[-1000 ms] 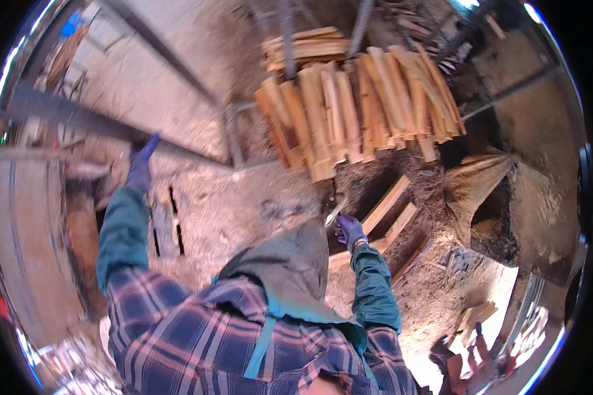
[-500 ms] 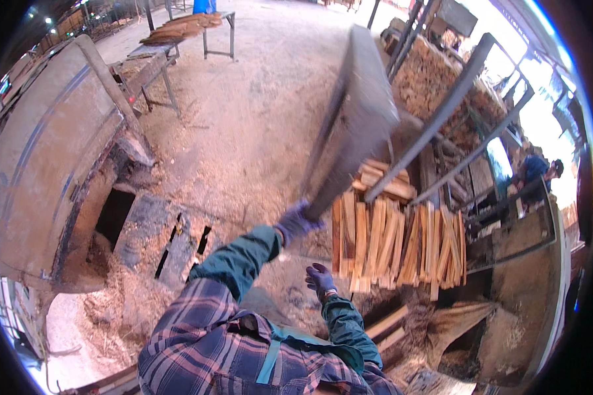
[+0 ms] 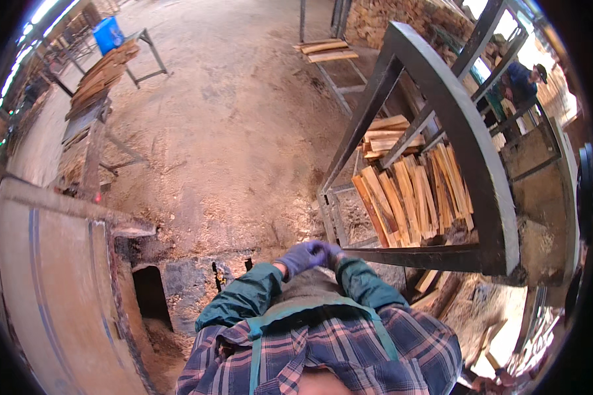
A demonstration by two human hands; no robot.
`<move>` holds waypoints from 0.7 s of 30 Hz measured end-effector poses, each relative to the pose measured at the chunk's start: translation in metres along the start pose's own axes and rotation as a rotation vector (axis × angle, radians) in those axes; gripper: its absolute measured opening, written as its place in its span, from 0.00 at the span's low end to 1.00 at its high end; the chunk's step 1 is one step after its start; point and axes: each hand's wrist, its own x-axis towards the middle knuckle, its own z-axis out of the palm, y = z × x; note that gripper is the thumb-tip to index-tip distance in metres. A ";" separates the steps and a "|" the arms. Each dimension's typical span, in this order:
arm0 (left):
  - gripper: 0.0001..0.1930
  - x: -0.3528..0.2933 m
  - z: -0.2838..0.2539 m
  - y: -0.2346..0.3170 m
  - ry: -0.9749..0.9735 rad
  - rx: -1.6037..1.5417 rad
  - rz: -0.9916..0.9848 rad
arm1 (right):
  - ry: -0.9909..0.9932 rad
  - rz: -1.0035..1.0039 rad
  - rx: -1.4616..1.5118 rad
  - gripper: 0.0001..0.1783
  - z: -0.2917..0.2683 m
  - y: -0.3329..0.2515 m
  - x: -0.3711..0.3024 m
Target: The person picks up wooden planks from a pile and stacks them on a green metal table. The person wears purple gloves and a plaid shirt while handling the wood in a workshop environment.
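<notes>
Metal frame [image 3: 466, 125], dark and thick-barred, stands ahead and to the right of the person, the near end of its lower bar close to the hands. Off to the left is a broad, pale panelled housing [image 3: 59, 283] marked with blue stripes. Farther ahead on that side, a long bench [image 3: 79, 125] bears rough brown boards [image 3: 109, 69]. Seen through the frame, a row of sawn wood strips [image 3: 415, 197] lies side by side; whether they sit inside it or behind it, I cannot tell. Beyond the boards is a blue container [image 3: 109, 36]. Before the grey apron [image 3: 313, 284], the purple-gloved left hand [image 3: 302, 257] meets the gloved right hand [image 3: 329, 251], overlapping it; their fingers are partly hidden, so I cannot tell whether either grasps anything.
</notes>
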 end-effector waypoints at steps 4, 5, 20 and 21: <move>0.20 0.053 -0.066 0.014 0.035 -0.067 -0.053 | 0.455 0.462 0.143 0.27 -0.081 0.020 0.116; 0.20 0.073 -0.090 0.019 -0.018 -0.020 0.015 | 0.704 0.530 0.527 0.29 -0.106 0.028 0.142; 0.20 0.281 -0.546 -0.256 0.363 -0.200 -0.747 | 0.246 0.963 0.927 0.34 -0.226 -0.007 0.210; 0.18 0.274 -0.566 -0.267 0.238 -0.335 -0.849 | 0.298 1.066 0.966 0.34 -0.223 -0.014 0.214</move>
